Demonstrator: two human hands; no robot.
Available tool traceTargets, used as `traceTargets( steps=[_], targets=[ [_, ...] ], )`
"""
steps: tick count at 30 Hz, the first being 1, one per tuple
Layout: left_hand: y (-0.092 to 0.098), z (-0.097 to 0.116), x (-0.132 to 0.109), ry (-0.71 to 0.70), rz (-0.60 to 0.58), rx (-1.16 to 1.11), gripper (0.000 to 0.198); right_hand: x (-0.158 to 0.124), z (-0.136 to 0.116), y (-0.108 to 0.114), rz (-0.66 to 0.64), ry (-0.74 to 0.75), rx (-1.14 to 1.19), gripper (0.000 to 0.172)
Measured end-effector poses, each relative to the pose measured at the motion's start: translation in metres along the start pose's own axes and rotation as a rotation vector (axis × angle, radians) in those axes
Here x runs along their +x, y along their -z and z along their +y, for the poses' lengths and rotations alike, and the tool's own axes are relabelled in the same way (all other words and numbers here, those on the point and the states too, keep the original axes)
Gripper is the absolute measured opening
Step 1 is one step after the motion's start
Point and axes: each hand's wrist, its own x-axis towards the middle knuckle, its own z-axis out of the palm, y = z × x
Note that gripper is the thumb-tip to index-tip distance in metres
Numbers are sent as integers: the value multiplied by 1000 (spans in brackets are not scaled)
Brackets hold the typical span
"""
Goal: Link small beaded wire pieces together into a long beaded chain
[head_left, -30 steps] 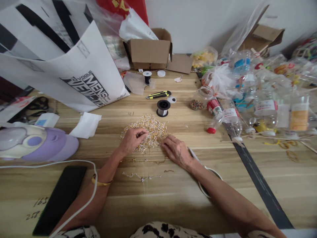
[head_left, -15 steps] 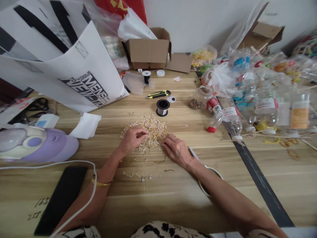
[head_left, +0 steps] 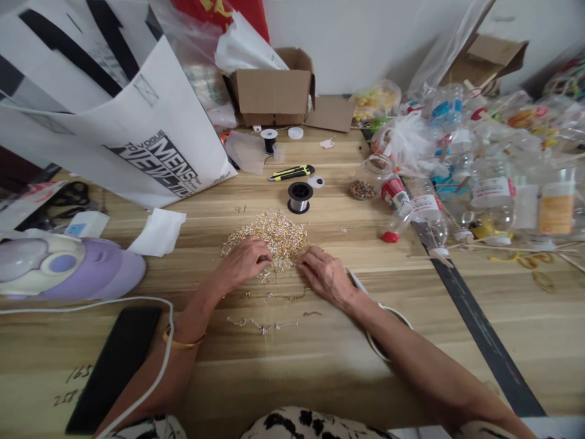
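Observation:
A pile of tiny gold and silver pieces [head_left: 283, 235] lies on the wooden table. Over its lower left part is my left hand [head_left: 247, 259], thumb and fingers pinched together; whatever is between the fingertips is too small to name. At the right edge of the pile rests my right hand [head_left: 324, 274], its fingers curled and pressed together, with the fingertips' contents hidden. Just below the hands, a thin gold chain [head_left: 269, 296] is laid out sideways. Closer to me lie a silver chain with small charms [head_left: 264, 329] and a short chain piece [head_left: 312, 313].
Behind the pile are a wire spool [head_left: 300, 198] and a yellow-black utility knife [head_left: 291, 173]. A white bag [head_left: 137, 134] and a purple device [head_left: 98, 268] stand left, near a black phone-like slab [head_left: 114, 366]. Plastic bottles [head_left: 427, 213] crowd the right.
My left hand has turned over and shifted slightly, so its pinched fingers now point down toward the pile's lower edge. The right hand stays in place.

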Motion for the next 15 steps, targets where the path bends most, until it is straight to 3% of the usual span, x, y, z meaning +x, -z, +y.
traceTargets(
  steps=[15],
  targets=[
    [6, 7, 2, 45, -66, 2, 11, 0, 0, 0, 2, 9, 2, 16]
  ],
)
